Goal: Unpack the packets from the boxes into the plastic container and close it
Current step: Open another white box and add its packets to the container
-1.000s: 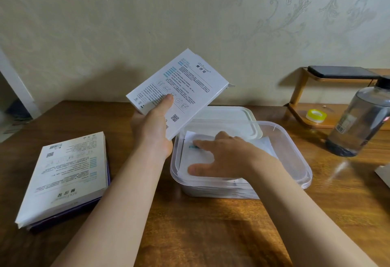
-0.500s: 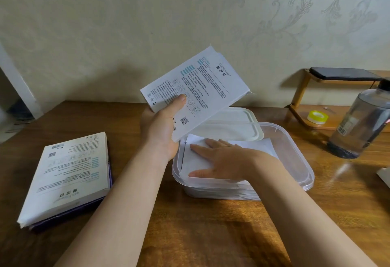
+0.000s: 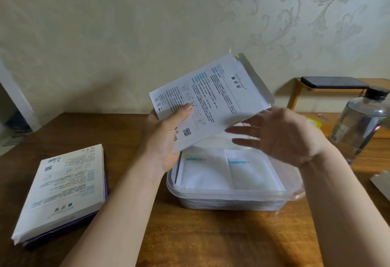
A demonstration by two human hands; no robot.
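Note:
My left hand [image 3: 166, 138] grips a flat white printed box [image 3: 213, 100] by its lower left corner and holds it tilted above the clear plastic container [image 3: 232, 198]. The box's flap end points up and to the right, and it looks open. White packets [image 3: 228, 171] lie flat side by side inside the container. My right hand [image 3: 280, 133] hovers over the container's far side with fingers spread and straight, just under the box's lower right edge, holding nothing. The container's lid is mostly hidden behind the box and hands.
A stack of flat boxes [image 3: 63, 188] lies on the wooden table [image 3: 211, 241] at the left. A clear water bottle [image 3: 358, 123] stands at the right, in front of a small wooden stand [image 3: 295, 95] with a phone [image 3: 333, 82] on top. A roll of tape [image 3: 314, 122] sits behind my right hand.
My right hand has lifted off the packets in the container and risen toward the box. My left hand has raised the box and moved it to the right.

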